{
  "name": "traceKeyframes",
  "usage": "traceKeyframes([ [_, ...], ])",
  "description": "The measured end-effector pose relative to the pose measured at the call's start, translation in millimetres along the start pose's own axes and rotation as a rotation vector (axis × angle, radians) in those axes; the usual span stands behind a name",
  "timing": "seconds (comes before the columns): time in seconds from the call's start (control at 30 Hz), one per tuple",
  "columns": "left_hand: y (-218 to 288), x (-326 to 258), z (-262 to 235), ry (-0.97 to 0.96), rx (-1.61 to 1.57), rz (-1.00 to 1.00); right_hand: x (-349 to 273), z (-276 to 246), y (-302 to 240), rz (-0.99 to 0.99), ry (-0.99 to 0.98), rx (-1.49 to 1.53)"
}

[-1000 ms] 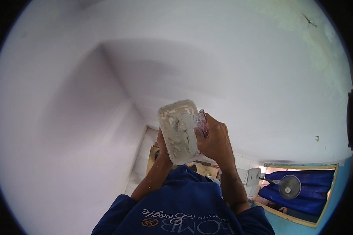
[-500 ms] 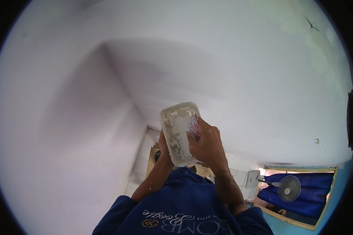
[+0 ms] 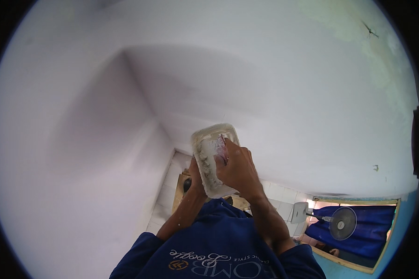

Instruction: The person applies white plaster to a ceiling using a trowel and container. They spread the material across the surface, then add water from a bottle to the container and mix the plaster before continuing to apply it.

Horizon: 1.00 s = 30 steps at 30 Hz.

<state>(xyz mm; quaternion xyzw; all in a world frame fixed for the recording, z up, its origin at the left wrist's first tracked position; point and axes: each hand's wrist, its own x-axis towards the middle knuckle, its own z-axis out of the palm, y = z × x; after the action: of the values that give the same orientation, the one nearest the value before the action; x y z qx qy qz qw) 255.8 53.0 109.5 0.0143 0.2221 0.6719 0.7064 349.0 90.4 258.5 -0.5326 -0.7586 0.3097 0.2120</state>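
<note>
holding the clear plastic tub (image 3: 213, 160) up in front of me, against the white wall, i have its far side in my left hand (image 3: 195, 173), which is mostly hidden behind it; the fingers seem curled round the tub but i cannot tell more than that. my right hand (image 3: 236, 166) has moved: a second ago it sat lower at the tub's right side, and now its fingers reach over the rim into the open mouth, bent and pressed together on something pinkish among the white smears inside. the tub itself has tipped a little and sits slightly higher. that suggests i am now working at the contents rather than just steadying it. a standing fan (image 3: 341, 223) shows low on the right, well apart.
</note>
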Motion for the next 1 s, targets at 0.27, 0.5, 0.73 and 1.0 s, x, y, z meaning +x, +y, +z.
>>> traceKeyframes([
  [0.27,2.6,-7.3,-14.4,-0.063,-0.042,0.029,-15.0,12.0,-2.4,-0.026,0.036,0.022],
  [0.5,5.0,-15.9,-15.3,-0.018,-0.011,0.037,-13.4,19.0,-11.4,-0.015,0.002,-0.036],
  [0.73,15.7,-17.7,-13.6,-0.134,-0.078,0.040,-22.4,7.4,-21.9,-0.018,0.018,0.010],
  [1.0,5.5,-10.0,-12.2,0.118,0.008,0.019,-6.6,25.9,-0.1,-0.054,0.027,-0.009],
])
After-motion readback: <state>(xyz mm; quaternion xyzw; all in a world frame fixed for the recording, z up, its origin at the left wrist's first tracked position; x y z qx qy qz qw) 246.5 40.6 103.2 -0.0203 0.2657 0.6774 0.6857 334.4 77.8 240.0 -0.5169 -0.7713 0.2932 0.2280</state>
